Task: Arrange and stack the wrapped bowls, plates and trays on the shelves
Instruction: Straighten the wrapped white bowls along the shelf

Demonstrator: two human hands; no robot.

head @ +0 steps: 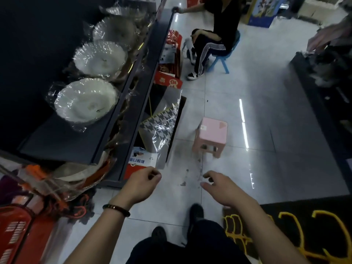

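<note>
Three white bowls in clear wrap sit in a row on the dark upper shelf: the nearest bowl, a middle bowl and a far bowl. More wrapped plates lie on the lower shelf at the left. A wrapped houndstooth tray leans against the shelf's bottom. My left hand hangs over the floor, fingers loosely curled, holding nothing. To its right, my right hand is also loosely curled and holds nothing. Both hands are well below and right of the bowls.
A pink stool stands on the tiled floor ahead. A seated person on a blue chair is farther down the aisle. Red boxes line the shelf base. A red basket sits at bottom left, a dark mat at bottom right.
</note>
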